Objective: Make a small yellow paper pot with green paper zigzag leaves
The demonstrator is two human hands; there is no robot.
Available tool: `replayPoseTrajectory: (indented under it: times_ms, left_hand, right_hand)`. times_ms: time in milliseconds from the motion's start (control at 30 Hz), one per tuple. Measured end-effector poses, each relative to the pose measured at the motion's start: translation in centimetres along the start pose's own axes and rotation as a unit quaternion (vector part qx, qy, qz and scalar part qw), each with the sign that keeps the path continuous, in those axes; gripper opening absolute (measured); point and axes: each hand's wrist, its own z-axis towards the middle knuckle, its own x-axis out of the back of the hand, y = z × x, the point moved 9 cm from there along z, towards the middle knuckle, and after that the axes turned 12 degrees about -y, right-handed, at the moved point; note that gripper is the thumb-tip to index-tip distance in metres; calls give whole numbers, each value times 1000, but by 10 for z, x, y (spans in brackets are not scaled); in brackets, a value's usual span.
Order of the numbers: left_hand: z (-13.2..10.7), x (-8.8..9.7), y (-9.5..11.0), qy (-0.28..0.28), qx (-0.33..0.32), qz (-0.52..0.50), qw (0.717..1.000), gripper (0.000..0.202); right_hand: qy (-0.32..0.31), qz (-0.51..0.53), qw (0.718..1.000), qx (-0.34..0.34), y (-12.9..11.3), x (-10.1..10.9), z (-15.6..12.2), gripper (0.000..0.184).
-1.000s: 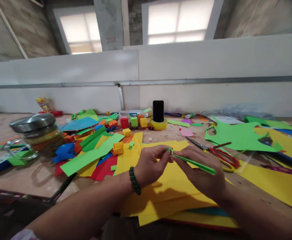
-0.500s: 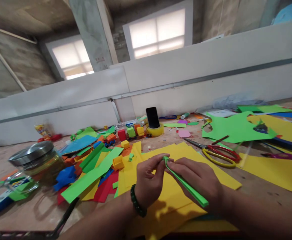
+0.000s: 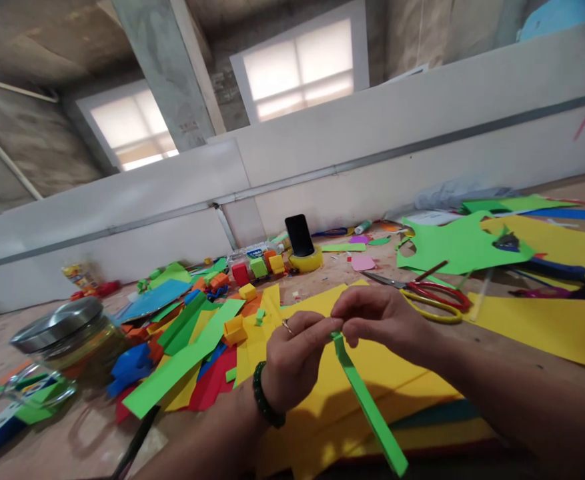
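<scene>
Both hands pinch the top end of a long green paper strip [image 3: 367, 407] that hangs down toward me over yellow paper sheets [image 3: 372, 380]. My left hand [image 3: 292, 363], with a dark bead bracelet and a ring, is closed on the strip's end from the left. My right hand [image 3: 379, 320] is closed on the same end from the right. Red-and-yellow scissors [image 3: 432, 297] lie just beyond my right hand.
A lidded glass jar [image 3: 69, 347] stands at the left. Loose coloured paper pieces and strips [image 3: 187, 347] litter the middle. Small paper cubes [image 3: 258, 267] and a phone propped in a yellow tape roll [image 3: 302, 247] sit by the white wall. Cut green sheets [image 3: 459, 243] lie right.
The strip has swung from lying across my right hand to hanging down from both pinching hands. My right hand rose to the strip's top end. The view tilted left.
</scene>
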Motion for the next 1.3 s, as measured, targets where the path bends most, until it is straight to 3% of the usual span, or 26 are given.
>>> replayPoseTrajectory:
  times_ms: [133,300,467,667,767,933,1067,1300]
  left_hand:
    - [-1,-7,1,-33,7,8,999,35]
    - [-2,-11,3,-50,12,16,999,32]
    - [-3,-13,1,-50,40,-20,998,30]
    - [-6,-16,-10,-43,116,-66,990,22]
    - [-6,-19,-14,-39,145,-80,985,18]
    - [-10,-27,-27,-51,207,-132,968,18]
    - [-15,-38,-39,-66,255,-241,934,27]
    - [-29,-57,-64,-59,393,-415,818,29]
  right_hand:
    - [-40,88,995,-34,17,-5,5,17]
    - [-66,64,995,-50,18,-6,3,20]
    - [-49,-94,994,3,1,-2,-1,18]
    - [-27,-316,942,113,-19,-5,-7,10]
    - [-17,-365,921,138,-20,-7,-9,9]
    - [-21,-395,910,125,-13,-3,-9,11]
    - [-26,-426,894,134,-12,0,-8,7]
    - [-19,-480,861,168,-11,-5,-10,7]
